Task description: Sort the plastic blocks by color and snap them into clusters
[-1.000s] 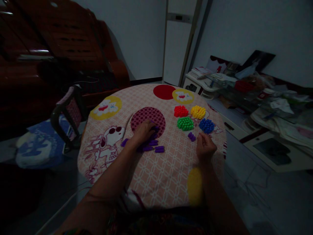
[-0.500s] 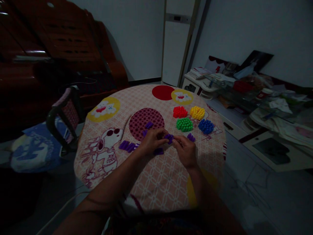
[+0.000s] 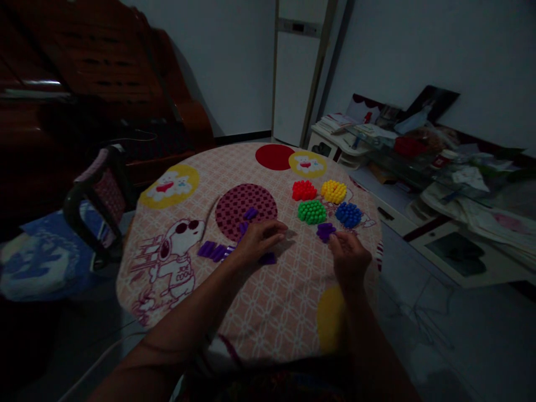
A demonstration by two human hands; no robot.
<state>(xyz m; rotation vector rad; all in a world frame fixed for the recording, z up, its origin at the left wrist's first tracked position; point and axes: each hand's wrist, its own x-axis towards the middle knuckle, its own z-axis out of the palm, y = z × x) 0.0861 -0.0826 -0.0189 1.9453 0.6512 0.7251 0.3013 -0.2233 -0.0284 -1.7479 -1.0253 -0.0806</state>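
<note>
My right hand [image 3: 349, 255] has its thumb and fingertips pinched together at the near edge of a small cluster of purple knobbly pieces [image 3: 325, 231]. A purple piece seems to be in the pinch, though the fingertips partly hide it. My left hand [image 3: 263, 239] is held above the tablecloth with its thumb and fingers apart and nothing between them. Left of that hand lie several purple strips [image 3: 218, 252] in a row, and another purple strip [image 3: 268, 258] shows below it. More purple pieces [image 3: 250, 213] lie on the dark checked circle, partly covered by the hand.
Beyond my right hand sit knobbly clusters in red [image 3: 304, 190], yellow [image 3: 334, 191], green [image 3: 311, 212] and blue [image 3: 348, 214]. A patterned cloth [image 3: 268, 312] covers the round table. A chair [image 3: 98, 195] stands at left, a cluttered cabinet [image 3: 402, 223] at right.
My hands have parted. The right has moved right with the purple piece to the purple cluster near the green and blue ones; the left has stayed nearly in place and let go.
</note>
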